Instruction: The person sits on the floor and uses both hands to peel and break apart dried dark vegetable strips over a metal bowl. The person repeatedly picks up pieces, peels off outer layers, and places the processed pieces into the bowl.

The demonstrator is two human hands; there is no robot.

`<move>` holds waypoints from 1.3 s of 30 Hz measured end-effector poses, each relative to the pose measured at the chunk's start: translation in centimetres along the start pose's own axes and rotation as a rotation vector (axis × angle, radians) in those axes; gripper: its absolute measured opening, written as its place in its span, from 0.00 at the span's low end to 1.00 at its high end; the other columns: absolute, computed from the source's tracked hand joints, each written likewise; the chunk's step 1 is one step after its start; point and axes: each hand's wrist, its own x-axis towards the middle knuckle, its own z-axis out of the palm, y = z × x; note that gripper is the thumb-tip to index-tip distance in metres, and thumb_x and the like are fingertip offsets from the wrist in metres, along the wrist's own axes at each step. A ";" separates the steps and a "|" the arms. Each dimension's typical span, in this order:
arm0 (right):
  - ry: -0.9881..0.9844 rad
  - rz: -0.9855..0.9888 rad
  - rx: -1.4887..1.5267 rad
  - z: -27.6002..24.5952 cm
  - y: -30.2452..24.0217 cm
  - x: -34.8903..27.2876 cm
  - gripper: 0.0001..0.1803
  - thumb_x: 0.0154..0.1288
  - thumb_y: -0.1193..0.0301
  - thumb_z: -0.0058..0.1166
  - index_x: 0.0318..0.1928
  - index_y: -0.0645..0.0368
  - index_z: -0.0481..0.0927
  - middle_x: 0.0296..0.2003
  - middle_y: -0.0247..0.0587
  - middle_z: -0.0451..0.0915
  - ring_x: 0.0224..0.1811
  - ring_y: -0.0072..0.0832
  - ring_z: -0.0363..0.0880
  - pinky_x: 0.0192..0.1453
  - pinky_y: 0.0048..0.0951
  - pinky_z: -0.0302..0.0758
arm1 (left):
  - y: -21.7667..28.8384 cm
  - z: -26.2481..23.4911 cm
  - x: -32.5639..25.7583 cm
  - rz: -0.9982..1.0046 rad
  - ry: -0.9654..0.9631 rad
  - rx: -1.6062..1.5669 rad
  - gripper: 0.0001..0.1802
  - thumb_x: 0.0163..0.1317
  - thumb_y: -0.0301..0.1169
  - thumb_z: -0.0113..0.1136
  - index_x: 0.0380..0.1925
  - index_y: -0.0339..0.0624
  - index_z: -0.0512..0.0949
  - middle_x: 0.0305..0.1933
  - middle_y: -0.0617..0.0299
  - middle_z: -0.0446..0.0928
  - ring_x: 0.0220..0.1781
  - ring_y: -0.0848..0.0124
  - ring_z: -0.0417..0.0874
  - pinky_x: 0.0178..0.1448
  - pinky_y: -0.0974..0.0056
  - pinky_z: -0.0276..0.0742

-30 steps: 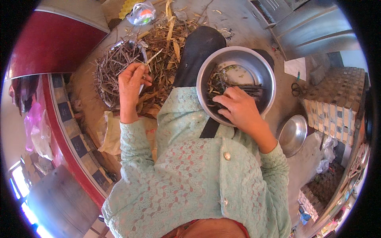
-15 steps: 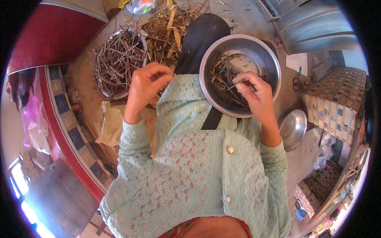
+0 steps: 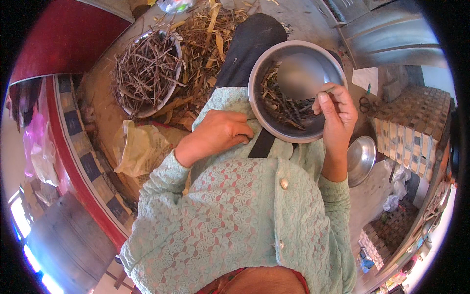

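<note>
A steel bowl [image 3: 257, 115] rests tilted on my lap, holding thin dark dry pods [image 3: 289, 110] along its near and left side. A round patch inside the bowl is blurred. My right hand [image 3: 338, 110] is over the bowl's right rim, thumb and fingers pinched together; what is between them is too small to name. My left hand [image 3: 215, 134] lies on the pale green lace top [image 3: 230, 196] at my lap, left of the bowl, its fingers curled in. Whatever it may hold is hidden.
Left of my knee stands a basin [image 3: 177, 85] heaped with dry sticks [image 3: 147, 73]. Loose stalks and husks [image 3: 203, 54] lie beside it. A yellowish plastic bag [image 3: 142, 149] is near my left forearm. To the right are another metal bowl [image 3: 361, 159], scissors [image 3: 364, 104] and a tiled block [image 3: 413, 122].
My left hand has come down and right, from beside the stick basin to my lap near the bowl. My right hand has moved right, from over the pods to the rim.
</note>
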 end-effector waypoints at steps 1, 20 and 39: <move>0.000 -0.010 0.003 0.0 0.0 0.0 0.09 0.63 0.75 0.52 0.44 0.65 0.74 0.31 0.32 0.76 0.27 0.15 0.71 0.33 0.16 0.69 | 0.0 0.1 0.0 0.001 0.005 0.018 0.09 0.47 0.27 0.63 0.30 0.41 0.78 0.26 0.59 0.72 0.30 0.59 0.77 0.31 0.61 0.70; 0.036 -0.046 0.042 0.5 -0.6 0.3 0.08 0.64 0.74 0.52 0.41 0.64 0.75 0.31 0.35 0.78 0.26 0.16 0.71 0.32 0.17 0.69 | -1.9 -2.6 -3.5 -0.307 -0.013 -0.638 0.05 0.54 0.24 0.62 0.32 0.38 0.79 0.30 0.64 0.80 0.34 0.77 0.78 0.41 0.70 0.73; 0.018 -0.057 0.158 1.0 -0.7 0.4 0.07 0.63 0.77 0.49 0.42 0.63 0.74 0.32 0.41 0.80 0.24 0.16 0.70 0.29 0.17 0.68 | 2.1 -5.5 2.7 -0.178 0.394 -0.467 0.09 0.60 0.31 0.59 0.31 0.35 0.77 0.27 0.66 0.75 0.29 0.81 0.72 0.33 0.73 0.69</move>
